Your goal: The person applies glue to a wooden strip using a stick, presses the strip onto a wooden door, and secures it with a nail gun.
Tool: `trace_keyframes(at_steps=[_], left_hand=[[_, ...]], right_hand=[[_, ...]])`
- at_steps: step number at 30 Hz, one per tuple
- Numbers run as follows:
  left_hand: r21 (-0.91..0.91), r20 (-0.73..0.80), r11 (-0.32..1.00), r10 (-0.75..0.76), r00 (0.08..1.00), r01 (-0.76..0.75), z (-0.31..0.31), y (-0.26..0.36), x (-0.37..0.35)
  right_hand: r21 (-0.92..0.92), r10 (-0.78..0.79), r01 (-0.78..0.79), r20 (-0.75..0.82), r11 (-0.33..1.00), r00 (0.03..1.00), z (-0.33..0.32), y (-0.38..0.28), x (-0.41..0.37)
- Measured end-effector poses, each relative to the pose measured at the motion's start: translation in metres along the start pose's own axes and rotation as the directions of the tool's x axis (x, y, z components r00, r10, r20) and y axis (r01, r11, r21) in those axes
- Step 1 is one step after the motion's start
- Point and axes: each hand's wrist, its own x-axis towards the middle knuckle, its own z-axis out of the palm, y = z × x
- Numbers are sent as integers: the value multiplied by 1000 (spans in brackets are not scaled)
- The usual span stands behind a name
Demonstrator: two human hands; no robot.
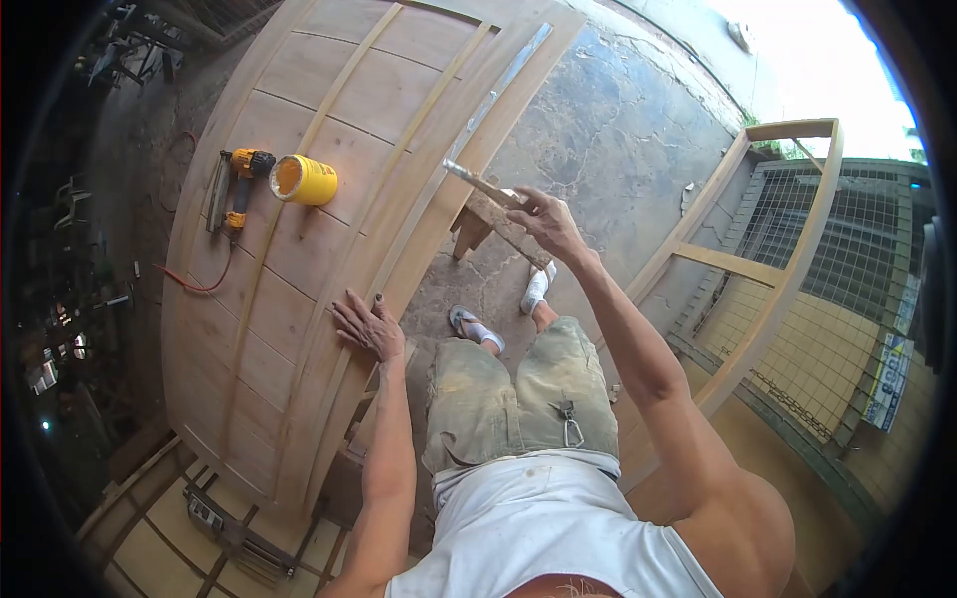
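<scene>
— What do we see around our hands?
— Our left hand (367, 324) lies spread, palm down, on the near edge of the wooden door panel (299, 259). Farther along the panel, well apart from that hand, an open yellow can (307, 180) sits just beside a yellow power tool (237, 189) with a red cord (194, 284).
— And the other hand?
— Our right hand (546, 221) pinches a slim tool (478, 182) by the panel's edge, above a wooden stool (477, 229) that is half hidden. We cannot tell what kind of tool it is.
— What is in the can?
— Its inside looks yellowish; we cannot make out more. To the right, a wooden frame (778, 269) leans on a mesh fence (857, 249).
</scene>
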Motion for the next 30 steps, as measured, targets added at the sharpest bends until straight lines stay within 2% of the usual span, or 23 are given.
trace_keyframes(at_steps=[1,4,5,7,10,13,16,18,20,23,24,28,30], left_hand=[[-39,19,999,-5,1000,6,-3,-1,0],[-198,57,979,67,996,-54,-26,-13,0],[-256,65,963,109,992,-88,-35,-17,-2],[-200,98,969,167,981,-145,-42,-43,-6],[-121,101,967,237,966,-224,-47,-90,-10],[-68,99,960,278,956,-272,-43,-122,-18],[-40,51,950,311,949,-309,-35,-132,-21],[-25,11,947,321,947,-321,-30,-133,-22],[-8,-15,947,322,947,-322,-30,-131,-23],[12,-27,947,321,947,-321,-27,-133,-23],[12,-24,947,322,946,-322,-27,-133,-23],[0,-57,951,307,950,-308,-23,-133,-22],[6,-64,951,310,948,-311,-22,-134,-22]], right_hand=[[10,0,1,-60,1000,998,3,-4,-4],[-243,-254,197,-230,950,940,17,2,3],[-293,-247,172,-243,940,938,23,3,3],[-388,-231,113,-273,915,934,37,2,-1],[-478,-302,148,-265,866,916,54,5,-11],[-325,-261,175,-246,930,933,70,8,-28],[-170,-182,157,-147,973,972,73,12,-37],[-158,-159,133,-167,978,973,65,10,-35],[-153,-218,183,-261,971,940,58,17,-19],[-191,-193,140,-301,972,934,44,16,8],[-162,-169,129,-270,978,948,43,13,11],[-129,-316,296,-182,946,931,59,22,-4],[45,-111,112,-25,993,993,58,14,-27]])
